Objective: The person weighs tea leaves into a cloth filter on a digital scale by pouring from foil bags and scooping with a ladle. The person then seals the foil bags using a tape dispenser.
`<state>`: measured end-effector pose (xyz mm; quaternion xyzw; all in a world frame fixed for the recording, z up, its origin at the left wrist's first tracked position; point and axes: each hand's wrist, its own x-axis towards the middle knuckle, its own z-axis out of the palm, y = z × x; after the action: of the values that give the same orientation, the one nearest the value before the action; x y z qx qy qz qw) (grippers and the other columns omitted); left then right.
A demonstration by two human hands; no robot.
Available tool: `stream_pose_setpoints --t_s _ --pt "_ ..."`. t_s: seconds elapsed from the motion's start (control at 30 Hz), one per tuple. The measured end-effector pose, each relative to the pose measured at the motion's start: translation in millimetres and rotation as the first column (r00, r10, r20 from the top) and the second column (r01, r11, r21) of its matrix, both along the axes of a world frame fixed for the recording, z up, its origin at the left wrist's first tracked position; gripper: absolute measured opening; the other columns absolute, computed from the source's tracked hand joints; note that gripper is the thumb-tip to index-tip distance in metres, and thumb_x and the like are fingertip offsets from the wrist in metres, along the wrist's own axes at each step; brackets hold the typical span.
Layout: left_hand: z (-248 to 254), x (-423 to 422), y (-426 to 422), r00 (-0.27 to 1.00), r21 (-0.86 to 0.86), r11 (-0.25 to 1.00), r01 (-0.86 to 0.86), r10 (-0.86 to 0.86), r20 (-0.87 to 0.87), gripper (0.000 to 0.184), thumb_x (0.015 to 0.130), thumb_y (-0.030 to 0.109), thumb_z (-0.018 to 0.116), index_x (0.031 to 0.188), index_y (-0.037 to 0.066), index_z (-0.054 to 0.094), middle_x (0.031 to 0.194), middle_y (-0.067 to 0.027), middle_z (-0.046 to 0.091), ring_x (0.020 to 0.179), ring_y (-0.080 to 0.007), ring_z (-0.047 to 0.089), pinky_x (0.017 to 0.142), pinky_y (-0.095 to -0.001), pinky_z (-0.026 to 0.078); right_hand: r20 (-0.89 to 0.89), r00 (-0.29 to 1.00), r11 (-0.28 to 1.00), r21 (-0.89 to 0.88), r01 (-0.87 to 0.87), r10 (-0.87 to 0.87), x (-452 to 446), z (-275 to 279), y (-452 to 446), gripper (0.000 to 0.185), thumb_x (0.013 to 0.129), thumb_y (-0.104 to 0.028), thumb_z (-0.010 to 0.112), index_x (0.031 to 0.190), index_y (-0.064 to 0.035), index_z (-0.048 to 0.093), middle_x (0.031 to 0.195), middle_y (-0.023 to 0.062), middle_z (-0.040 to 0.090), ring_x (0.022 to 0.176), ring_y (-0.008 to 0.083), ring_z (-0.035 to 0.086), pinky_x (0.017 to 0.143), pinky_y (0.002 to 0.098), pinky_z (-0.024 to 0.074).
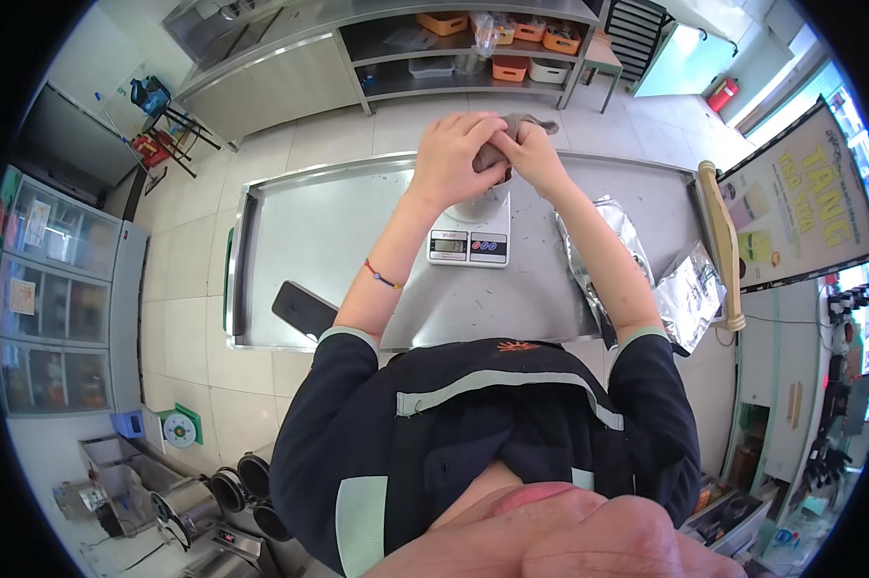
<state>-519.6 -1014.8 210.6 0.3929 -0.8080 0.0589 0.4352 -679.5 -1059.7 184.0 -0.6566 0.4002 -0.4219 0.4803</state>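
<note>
My left hand (457, 154) and my right hand (536, 159) are together, fingers closed around a crumpled grey-brown bundle (531, 122) that looks like cloth. Much of the bundle is hidden by the fingers. Both hands are above a white digital kitchen scale (468, 248), whose display is lit but too small to read surely. A pale, shiny container (483, 207) appears on the scale under my hands, partly covered. Crumpled silver foil bags (693, 299) lie on the steel table (333, 222) beside my right forearm. Small dark specks are scattered around the scale.
A black phone (304, 308) lies near the table's left front edge. A beige rail (722, 246) and a printed sign (791, 202) stand at the right. Behind are steel shelves with orange bins (510, 68). A glass-door cabinet (57, 289) is at the left.
</note>
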Motion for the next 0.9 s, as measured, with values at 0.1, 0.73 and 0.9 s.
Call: stream_pose_setpoints --t_s 0.1,0.73,0.9 --pt "-6.8 3.0 -8.0 0.996 -0.071 0.997 -0.033 0.027 -0.087 0.036 0.068 0.023 0.076 0.1 0.01 0.067 0.103 -0.0039 0.067 0.093 -0.0234 0.062 0.078 -0.0354 0.048 0.292 0.948 0.981 0.104 -0.165 0.128 -0.7 1.4 1.7 0.022 0.092 -0.022 0.055 0.089 -0.0026 0.064 0.081 0.0016 0.06 0.072 0.0086 0.054 0.065 0.0243 0.0435" --pt "1.4 18.4 0.5 0.799 0.616 0.711 0.339 0.128 -0.588 0.015 0.077 0.016 0.077 0.083 0.004 0.07 0.078 -0.0038 0.069 0.065 -0.0092 0.062 0.059 -0.022 0.048 0.041 0.991 0.99 0.048 -0.132 0.13 -9.7 24.6 18.1 0.022 0.091 -0.02 0.057 0.093 -0.0012 0.068 0.085 0.0041 0.069 0.076 0.0077 0.06 0.068 0.0227 0.0447" --pt "-12.7 38.8 -14.5 0.606 0.576 0.501 0.646 0.121 -0.786 0.012 0.08 0.016 0.075 0.079 0.007 0.067 0.073 -0.0004 0.066 0.065 -0.0055 0.059 0.06 -0.0199 0.048 0.143 0.983 0.975 0.17 -0.141 0.117 -12.3 23.9 18.1 0.025 0.094 -0.023 0.053 0.093 -0.0028 0.066 0.085 0.0027 0.068 0.077 0.009 0.061 0.07 0.0248 0.0467"
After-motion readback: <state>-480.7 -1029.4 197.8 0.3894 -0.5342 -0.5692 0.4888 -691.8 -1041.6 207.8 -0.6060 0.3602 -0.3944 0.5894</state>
